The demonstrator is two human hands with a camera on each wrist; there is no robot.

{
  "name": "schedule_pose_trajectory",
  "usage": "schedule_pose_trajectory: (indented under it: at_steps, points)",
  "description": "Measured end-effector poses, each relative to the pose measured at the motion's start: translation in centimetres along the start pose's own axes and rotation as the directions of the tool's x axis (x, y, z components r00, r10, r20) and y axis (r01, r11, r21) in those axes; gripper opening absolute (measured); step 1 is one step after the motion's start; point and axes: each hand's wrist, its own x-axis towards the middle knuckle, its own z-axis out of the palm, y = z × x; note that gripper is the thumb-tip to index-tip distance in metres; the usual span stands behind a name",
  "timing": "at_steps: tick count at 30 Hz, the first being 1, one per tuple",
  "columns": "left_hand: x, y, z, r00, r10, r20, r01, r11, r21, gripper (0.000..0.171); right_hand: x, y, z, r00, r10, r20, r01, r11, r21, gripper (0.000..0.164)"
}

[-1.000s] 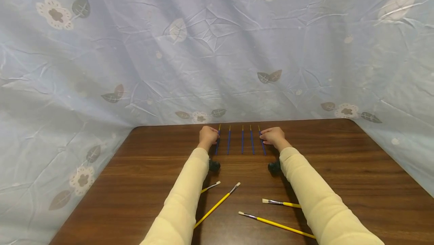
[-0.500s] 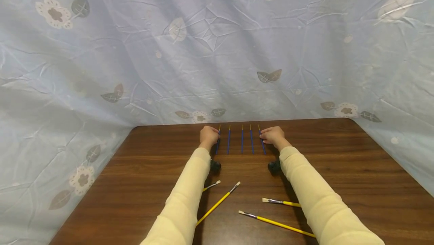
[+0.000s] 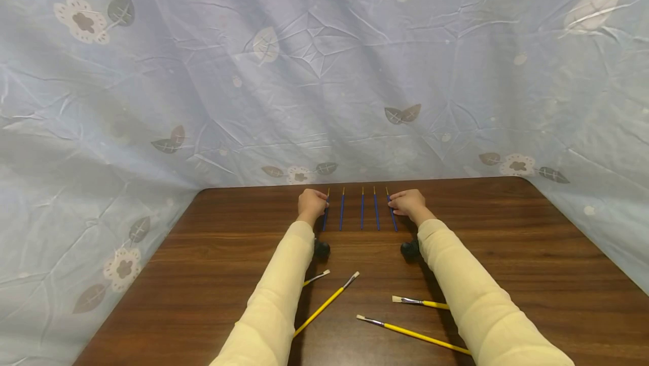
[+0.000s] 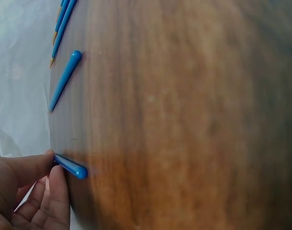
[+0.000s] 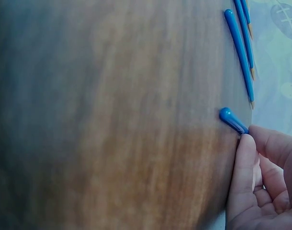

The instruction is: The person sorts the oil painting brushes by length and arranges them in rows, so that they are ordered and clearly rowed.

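Several thin blue paintbrushes lie in a row along the far part of the table, yellowish tips pointing away. At the row's left end my left hand (image 3: 312,204) pinches the outermost blue paintbrush (image 4: 72,167) between thumb and finger. My right hand (image 3: 408,202) pinches the rightmost blue paintbrush (image 5: 232,120) the same way; its handle end slants outward toward me. Between the hands lie three more, a left one (image 3: 342,209), a middle blue paintbrush (image 3: 362,209) and a right one (image 3: 377,209). The fingers hide part of each held brush.
Nearer me on the brown wooden table (image 3: 233,264) lie larger yellow paintbrushes, including one (image 3: 324,307) beside the left sleeve and another (image 3: 416,337) by the right sleeve, which overlaps its end. A patterned cloth (image 3: 324,73) hangs behind the table's far edge.
Over the last second the left forearm has shifted very slightly to the right. Both hands keep their pinch, and the brushes lie as before.
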Motion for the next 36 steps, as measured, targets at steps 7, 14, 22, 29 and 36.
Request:
schedule_pose_trajectory:
  at_steps: [7,14,22,29,36]
  points:
    - [-0.1,0.0,0.0,1.000,-0.004,0.006,0.004,1.000,-0.013,0.012,0.2,0.1,0.0,1.000,0.003,-0.001,-0.003,1.000,-0.006,0.029]
    - [-0.4,0.1,-0.2,1.000,0.003,0.014,-0.003,1.000,-0.006,0.012,0.5,0.3,0.2,1.000,0.004,-0.003,-0.004,1.000,-0.004,0.028]
    - [-0.1,0.3,-0.4,0.999,0.017,0.050,-0.016,1.000,-0.008,0.014,0.2,0.0,0.1,1.000,-0.003,-0.011,0.002,1.000,-0.031,0.027]
    - [-0.4,0.6,-1.0,0.993,0.030,0.115,-0.025,0.999,-0.041,0.023,0.0,-0.3,0.1,1.000,-0.017,0.010,0.018,0.998,-0.056,0.028]
    - [-1.0,1.3,-1.8,0.983,0.081,0.164,-0.072,0.996,-0.059,0.031,-0.3,-0.3,-0.3,0.998,-0.036,0.042,0.037,0.999,-0.034,0.032]
